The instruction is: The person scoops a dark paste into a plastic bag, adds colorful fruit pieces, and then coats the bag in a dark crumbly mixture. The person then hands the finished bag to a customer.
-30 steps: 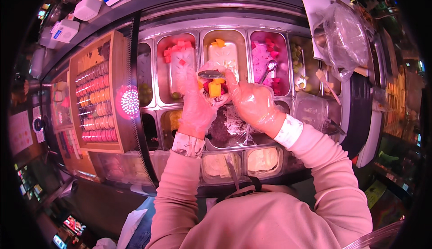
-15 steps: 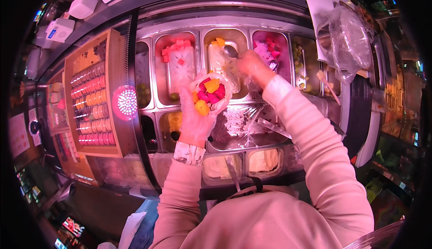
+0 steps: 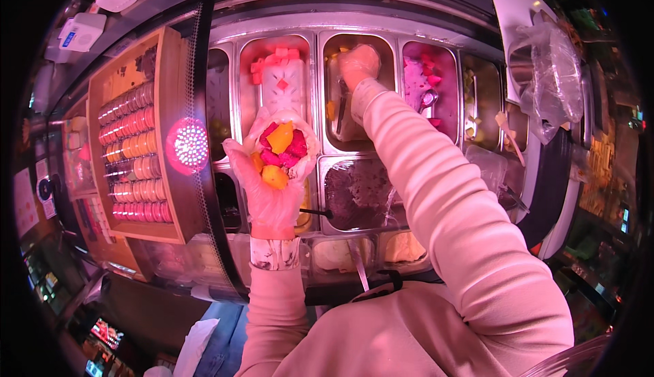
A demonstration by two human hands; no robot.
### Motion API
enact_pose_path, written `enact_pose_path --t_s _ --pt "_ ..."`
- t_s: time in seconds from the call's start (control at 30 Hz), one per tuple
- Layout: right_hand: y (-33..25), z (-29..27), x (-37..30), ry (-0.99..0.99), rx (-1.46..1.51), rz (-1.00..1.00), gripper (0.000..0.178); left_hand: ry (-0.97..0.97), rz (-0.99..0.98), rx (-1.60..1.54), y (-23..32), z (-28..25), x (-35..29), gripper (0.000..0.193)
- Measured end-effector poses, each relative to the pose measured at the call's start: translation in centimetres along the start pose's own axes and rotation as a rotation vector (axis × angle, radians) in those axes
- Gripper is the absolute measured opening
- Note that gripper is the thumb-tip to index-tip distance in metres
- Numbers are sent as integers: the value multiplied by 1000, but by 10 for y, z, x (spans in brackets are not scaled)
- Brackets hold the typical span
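Observation:
My left hand [image 3: 271, 203], in a clear plastic glove, cradles a pale, thin-walled cup of fruit [image 3: 305, 152]. Magenta dragon fruit cubes fill it, with orange mango pieces [image 3: 280, 136] on top and at the near side. My right hand [image 3: 360, 64], also gloved, is closed and reaches down into the far part of a steel tray [image 3: 338, 142]. A few orange pieces lie along that tray's left side. Whatever the right fingers grip is hidden beneath the hand.
Left of it stands a steel tray [image 3: 240, 70] with red cubes; right, one with pink pieces and a spoon [image 3: 428, 98]. Nearer is a dark purple, grainy filling [image 3: 357, 193]. A wooden case of wrapped round sweets [image 3: 167, 138] is at left, a crumpled plastic bag [image 3: 545, 77] at right.
My right hand has moved farther into the tray, and the spoon head seen beside it is now hidden. My left hand has shifted left and nearer with the fruit cup.

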State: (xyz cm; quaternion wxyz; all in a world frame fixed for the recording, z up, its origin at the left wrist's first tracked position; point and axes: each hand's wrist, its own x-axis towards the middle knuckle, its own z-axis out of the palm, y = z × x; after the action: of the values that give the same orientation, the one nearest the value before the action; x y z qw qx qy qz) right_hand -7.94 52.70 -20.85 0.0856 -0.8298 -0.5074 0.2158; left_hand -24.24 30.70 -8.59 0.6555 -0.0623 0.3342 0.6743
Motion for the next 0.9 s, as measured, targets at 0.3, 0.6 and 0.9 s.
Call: enact_pose_path --t_s 0.3,0.6,0.9 --pt "38 57 35 -10 779 97 19 -98 -51 20 -5 -10 5 80" --pt "38 16 2 96 279 -219 17 -59 22 37 -13 -8 6 84" --pt "67 -13 -67 -380 -84 -916 37 -78 -61 -240 -8 -15 0 76"
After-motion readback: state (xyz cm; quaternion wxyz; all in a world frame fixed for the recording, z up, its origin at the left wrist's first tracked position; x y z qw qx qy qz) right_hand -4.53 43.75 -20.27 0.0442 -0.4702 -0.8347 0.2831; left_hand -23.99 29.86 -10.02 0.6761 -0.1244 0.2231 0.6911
